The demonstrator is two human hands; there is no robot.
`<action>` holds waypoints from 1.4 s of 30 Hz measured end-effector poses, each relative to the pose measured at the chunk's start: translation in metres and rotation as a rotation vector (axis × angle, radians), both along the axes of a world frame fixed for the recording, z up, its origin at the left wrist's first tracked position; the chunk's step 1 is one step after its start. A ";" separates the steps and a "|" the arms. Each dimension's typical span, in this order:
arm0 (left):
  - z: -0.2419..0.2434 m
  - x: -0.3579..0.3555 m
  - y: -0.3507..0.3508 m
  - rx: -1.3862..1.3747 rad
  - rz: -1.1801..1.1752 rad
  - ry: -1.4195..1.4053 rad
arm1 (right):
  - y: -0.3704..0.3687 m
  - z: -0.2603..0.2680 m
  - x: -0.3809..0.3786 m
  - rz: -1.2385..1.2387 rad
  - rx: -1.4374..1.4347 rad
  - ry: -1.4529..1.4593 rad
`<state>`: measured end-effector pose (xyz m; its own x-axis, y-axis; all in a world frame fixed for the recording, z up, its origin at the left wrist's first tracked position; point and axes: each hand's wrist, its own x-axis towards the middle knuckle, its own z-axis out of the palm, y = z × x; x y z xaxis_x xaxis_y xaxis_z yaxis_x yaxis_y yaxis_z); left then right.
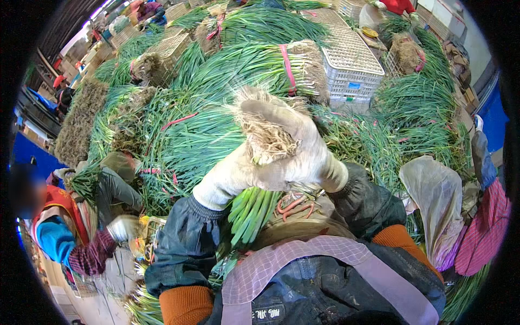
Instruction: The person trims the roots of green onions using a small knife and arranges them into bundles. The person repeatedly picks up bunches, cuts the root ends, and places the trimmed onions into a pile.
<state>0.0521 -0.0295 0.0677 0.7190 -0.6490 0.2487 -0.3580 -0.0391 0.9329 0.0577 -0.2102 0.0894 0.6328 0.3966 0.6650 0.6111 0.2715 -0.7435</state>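
A bunch of green onions or similar leafy stalks [252,215] is held upright-tilted in front of my chest, its pale roots [268,140] toward the heap and its green leaves toward my lap. My left hand [239,168], in a whitish knit glove, closes around the stalks near the root end. My right hand [298,134], gloved alike and blurred, lies against the roots; its fingers are partly hidden, and its grip is unclear. Red-handled scissors [294,205] rest on my lap beside the leaves.
Heaped green stalks [203,142] spread ahead, with a large bundle tied by a pink band [287,69] behind. Stacked plastic crates [353,77] stand at the back right. A co-worker [73,227] sits close on my left; another person's pink checked sleeve [483,227] shows at right.
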 end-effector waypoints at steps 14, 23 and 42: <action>0.013 -0.014 0.001 0.098 0.111 0.289 | 0.010 0.002 0.004 -0.364 0.002 0.052; 0.029 -0.038 -0.036 0.648 0.657 0.054 | 0.009 0.015 -0.001 -0.511 -0.076 0.118; 0.022 0.001 -0.001 0.003 0.371 0.286 | 0.005 0.005 0.001 -0.895 -0.374 -0.443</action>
